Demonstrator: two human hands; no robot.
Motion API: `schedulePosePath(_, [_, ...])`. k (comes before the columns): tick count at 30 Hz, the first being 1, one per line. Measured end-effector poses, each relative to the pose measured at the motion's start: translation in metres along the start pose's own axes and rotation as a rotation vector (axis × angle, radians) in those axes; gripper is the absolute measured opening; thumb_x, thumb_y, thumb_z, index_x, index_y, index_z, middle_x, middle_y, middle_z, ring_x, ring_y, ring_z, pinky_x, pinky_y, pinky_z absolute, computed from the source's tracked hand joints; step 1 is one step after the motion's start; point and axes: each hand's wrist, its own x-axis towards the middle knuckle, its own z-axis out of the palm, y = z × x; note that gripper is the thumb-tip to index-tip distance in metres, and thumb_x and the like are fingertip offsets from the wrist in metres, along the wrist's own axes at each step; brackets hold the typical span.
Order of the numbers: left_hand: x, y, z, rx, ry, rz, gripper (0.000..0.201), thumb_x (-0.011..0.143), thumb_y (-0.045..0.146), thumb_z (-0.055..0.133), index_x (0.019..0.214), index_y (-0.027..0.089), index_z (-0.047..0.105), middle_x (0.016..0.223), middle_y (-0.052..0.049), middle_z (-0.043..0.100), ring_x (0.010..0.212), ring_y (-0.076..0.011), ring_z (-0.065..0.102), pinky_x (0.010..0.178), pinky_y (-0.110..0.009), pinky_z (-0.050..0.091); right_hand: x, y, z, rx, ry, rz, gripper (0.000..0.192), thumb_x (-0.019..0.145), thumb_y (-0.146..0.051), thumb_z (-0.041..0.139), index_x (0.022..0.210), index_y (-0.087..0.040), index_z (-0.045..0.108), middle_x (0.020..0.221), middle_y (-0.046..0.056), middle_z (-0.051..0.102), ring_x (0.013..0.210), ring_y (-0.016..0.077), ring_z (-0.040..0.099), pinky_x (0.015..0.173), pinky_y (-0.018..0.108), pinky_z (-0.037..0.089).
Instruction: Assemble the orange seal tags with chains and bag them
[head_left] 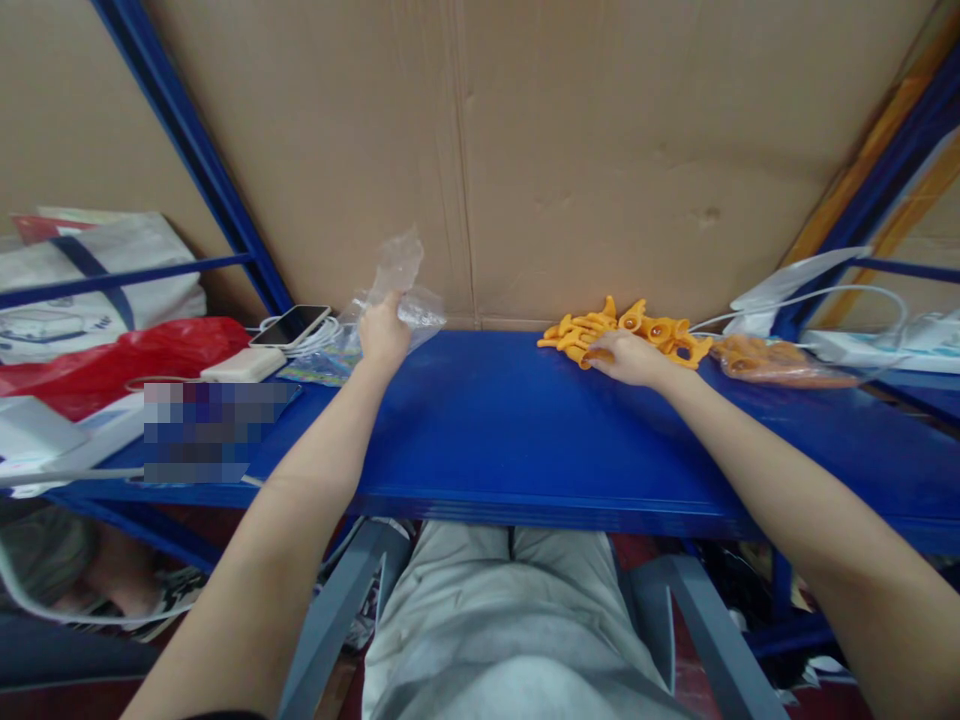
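Note:
My left hand [383, 332] grips a small clear plastic bag [399, 275] and holds it up at the back left of the blue shelf [480, 430]. My right hand [628, 357] rests on a pile of several small orange plastic pieces [626, 325] at the back of the shelf, with its fingers closed over one or two of them. A clear bag filled with more orange pieces [772, 360] lies just right of the pile.
A brown cardboard sheet [570, 150] stands behind the shelf. At the left lie a phone [291, 324], a white charger with cable [244, 365], a red bag [120, 365] and a white tote bag [90, 280]. White cables and a power strip [870, 345] sit at the right.

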Motion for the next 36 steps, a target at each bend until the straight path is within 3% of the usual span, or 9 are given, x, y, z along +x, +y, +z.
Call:
schedulePosePath(4, [-0.009,0.016,0.005,-0.102,-0.016,0.253,0.064,0.083,0.003,0.040,0.142,0.024,0.054,0.131,-0.005,0.068,0.123,-0.0246,0.061,0.104,-0.033,0.046,0.000,0.001,0.001,0.017,-0.001,-0.001,0.026,0.090,-0.025,0.055,0.100,-0.017,0.077,0.104,0.012,0.076,0.100,0.0290,0.070,0.093,0.045,0.054])
schedulePosePath(10, [-0.028,0.037,0.027,-0.248,-0.308,0.612,0.062,0.079,-0.002,0.040,0.129,0.022,0.066,0.134,-0.001,0.067,0.128,-0.0183,0.059,0.112,-0.032,0.043,0.000,0.003,0.002,0.014,-0.004,0.013,0.026,0.090,-0.026,0.055,0.102,-0.019,0.078,0.104,0.012,0.076,0.100,0.0283,0.070,0.093,0.046,0.054])
schedulePosePath(14, [-0.035,0.042,0.041,-0.285,-0.612,0.673,0.048,0.080,0.003,0.044,0.109,0.024,0.076,0.123,0.000,0.072,0.130,-0.0173,0.058,0.114,-0.036,0.041,0.000,0.005,0.003,0.037,-0.003,0.004,0.025,0.089,-0.026,0.057,0.101,-0.019,0.077,0.102,0.011,0.076,0.098,0.0281,0.070,0.092,0.047,0.054])
schedulePosePath(17, [-0.035,0.040,0.045,-0.342,-0.727,0.685,0.034,0.082,0.012,0.051,0.098,0.023,0.078,0.117,-0.001,0.075,0.131,-0.0174,0.057,0.115,-0.036,0.040,0.001,0.006,0.004,0.042,0.009,0.002,0.024,0.089,-0.027,0.058,0.100,-0.020,0.078,0.102,0.010,0.076,0.098,0.0275,0.069,0.092,0.046,0.053])
schedulePosePath(21, [-0.026,0.033,0.037,-0.313,-0.611,0.622,0.032,0.088,0.024,0.051,0.106,0.022,0.077,0.124,-0.001,0.072,0.128,-0.0190,0.060,0.113,-0.034,0.041,0.001,0.006,0.004,0.043,0.019,0.005,0.023,0.088,-0.026,0.058,0.099,-0.021,0.078,0.101,0.009,0.075,0.098,0.0271,0.068,0.091,0.044,0.054])
schedulePosePath(27, [-0.001,0.004,0.020,0.125,-0.346,0.259,0.031,0.086,0.021,0.049,0.100,0.016,0.077,0.103,-0.011,0.078,0.112,-0.0318,0.068,0.099,-0.040,0.051,0.002,0.006,0.005,0.036,0.008,0.024,0.024,0.088,-0.026,0.057,0.099,-0.017,0.078,0.103,0.011,0.075,0.100,0.0282,0.069,0.092,0.045,0.053])
schedulePosePath(30, [0.011,-0.013,0.021,0.228,-0.426,0.082,0.028,0.084,0.019,0.051,0.095,0.017,0.077,0.094,-0.013,0.078,0.115,-0.0351,0.066,0.104,-0.049,0.046,0.002,0.006,0.005,0.054,0.009,0.027,0.024,0.087,-0.026,0.058,0.099,-0.018,0.078,0.103,0.012,0.075,0.102,0.0287,0.068,0.093,0.045,0.053])
schedulePosePath(34, [0.020,-0.028,0.032,0.195,-0.402,-0.002,0.037,0.084,0.020,0.054,0.116,0.020,0.072,0.128,-0.014,0.069,0.127,-0.0371,0.058,0.112,-0.057,0.037,0.002,0.006,0.006,0.054,0.017,0.015,0.024,0.088,-0.026,0.058,0.099,-0.019,0.078,0.102,0.010,0.076,0.100,0.0280,0.069,0.092,0.045,0.053])
schedulePosePath(36, [0.022,-0.033,0.041,0.131,-0.396,-0.010,0.043,0.085,0.022,0.055,0.126,0.023,0.067,0.134,-0.013,0.066,0.130,-0.0371,0.056,0.114,-0.061,0.032,0.001,0.006,0.006,0.046,0.018,0.017,0.023,0.088,-0.027,0.058,0.099,-0.019,0.078,0.102,0.011,0.076,0.099,0.0282,0.069,0.091,0.045,0.053])
